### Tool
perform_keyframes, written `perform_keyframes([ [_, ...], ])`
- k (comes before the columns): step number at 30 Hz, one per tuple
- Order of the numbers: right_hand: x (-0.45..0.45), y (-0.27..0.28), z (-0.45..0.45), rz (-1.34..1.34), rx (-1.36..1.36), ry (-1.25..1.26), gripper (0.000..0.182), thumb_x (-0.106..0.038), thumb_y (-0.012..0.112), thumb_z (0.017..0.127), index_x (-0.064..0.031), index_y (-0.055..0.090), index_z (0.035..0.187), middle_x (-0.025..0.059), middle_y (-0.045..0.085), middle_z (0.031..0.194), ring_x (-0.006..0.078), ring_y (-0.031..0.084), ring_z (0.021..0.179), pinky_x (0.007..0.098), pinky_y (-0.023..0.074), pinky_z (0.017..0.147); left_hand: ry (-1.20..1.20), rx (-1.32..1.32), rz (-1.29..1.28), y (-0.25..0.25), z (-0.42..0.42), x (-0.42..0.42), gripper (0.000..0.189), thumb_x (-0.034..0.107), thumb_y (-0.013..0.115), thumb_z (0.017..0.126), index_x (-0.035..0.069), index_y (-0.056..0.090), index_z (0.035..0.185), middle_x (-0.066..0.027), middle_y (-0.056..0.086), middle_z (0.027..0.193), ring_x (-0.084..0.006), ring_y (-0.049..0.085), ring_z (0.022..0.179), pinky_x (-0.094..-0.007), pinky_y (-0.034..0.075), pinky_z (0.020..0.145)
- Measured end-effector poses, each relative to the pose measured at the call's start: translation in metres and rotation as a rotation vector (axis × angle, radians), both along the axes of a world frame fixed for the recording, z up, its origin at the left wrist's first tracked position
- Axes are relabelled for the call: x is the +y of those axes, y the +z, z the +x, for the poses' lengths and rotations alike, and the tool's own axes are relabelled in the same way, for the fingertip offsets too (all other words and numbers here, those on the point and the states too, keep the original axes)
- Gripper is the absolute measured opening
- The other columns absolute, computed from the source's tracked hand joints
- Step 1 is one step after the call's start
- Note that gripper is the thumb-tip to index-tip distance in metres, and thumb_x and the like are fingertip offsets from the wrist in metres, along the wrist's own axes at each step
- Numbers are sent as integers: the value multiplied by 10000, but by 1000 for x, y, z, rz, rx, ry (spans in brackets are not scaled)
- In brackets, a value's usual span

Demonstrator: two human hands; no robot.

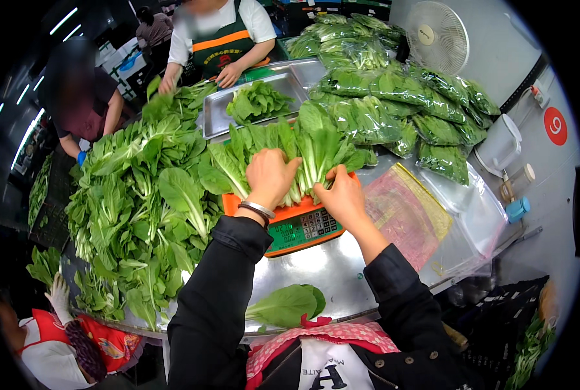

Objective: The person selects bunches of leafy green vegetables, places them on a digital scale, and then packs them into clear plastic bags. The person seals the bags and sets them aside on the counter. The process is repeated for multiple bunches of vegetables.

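Observation:
Leafy greens (pixel 314 146) with pale stems lie in a row across an orange digital scale (pixel 280 212), stem ends towards me. My left hand (pixel 270 178) rests over the left part of the row, thumb out to the right; its fingertips are hidden among the leaves. On the right, my right hand (pixel 341 197) pinches the stem ends of the greens between thumb and fingers. Below my hands show the scale's lit display (pixel 285 234) and keypad (pixel 319 224). A loose leaf bunch (pixel 287 306) lies on the metal table (pixel 314 270) close to my body.
A large heap of loose greens (pixel 139 195) covers the left side. Behind the scale stands a metal tray (pixel 212 114) with greens. Bagged greens (pixel 368 87) are stacked at right, near a fan (pixel 436 36), mesh bag (pixel 407 214) and plastic bags (pixel 470 219). Several co-workers stand around the table.

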State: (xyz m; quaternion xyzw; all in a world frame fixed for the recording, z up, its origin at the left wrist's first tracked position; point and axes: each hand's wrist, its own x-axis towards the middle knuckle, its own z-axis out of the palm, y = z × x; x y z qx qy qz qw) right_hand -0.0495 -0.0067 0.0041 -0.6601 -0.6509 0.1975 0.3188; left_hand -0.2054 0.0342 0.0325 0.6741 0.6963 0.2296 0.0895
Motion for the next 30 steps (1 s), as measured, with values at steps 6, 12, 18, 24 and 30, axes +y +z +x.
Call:
perform_keyframes([
  [6, 3, -10, 17, -50, 120, 25, 301, -259, 622, 752, -29, 529, 922, 161, 633, 705, 350, 630, 724, 445, 484, 654, 22, -220, 120, -13, -14, 20, 278, 265, 654, 727, 8, 695, 823, -154, 665, 764, -276, 647, 709, -368, 497, 650],
  [12, 4, -2, 12, -46, 22, 71, 274, -259, 610, 768, -37, 534, 910, 169, 632, 686, 367, 628, 685, 465, 478, 629, 52, -647, -12, -2, -40, 38, 204, 204, 621, 779, 0, 609, 771, -67, 627, 720, -143, 615, 632, -295, 444, 504],
  [18, 3, 0, 15, -12, -2, 108, 288, -308, 632, 788, -44, 563, 878, 147, 638, 676, 344, 631, 665, 447, 482, 611, -88, -960, 99, 30, -55, 19, 153, 122, 566, 875, 28, 552, 994, -52, 634, 894, -121, 623, 679, -208, 450, 471],
  [24, -13, 5, 36, 228, 117, 36, 307, -296, 645, 840, -34, 610, 685, 110, 624, 617, 282, 617, 555, 369, 463, 506, -118, -1244, 166, 67, -90, -55, 180, 146, 513, 904, 40, 557, 1043, -117, 654, 894, -156, 627, 688, -219, 438, 508],
  [30, -39, -11, 56, 154, 250, 11, 272, -251, 648, 844, -11, 617, 720, 97, 603, 576, 207, 584, 497, 320, 438, 486, -44, -1624, 22, 64, -120, -141, 167, 152, 517, 925, 61, 539, 1063, -100, 634, 905, -177, 603, 813, -289, 489, 617],
])
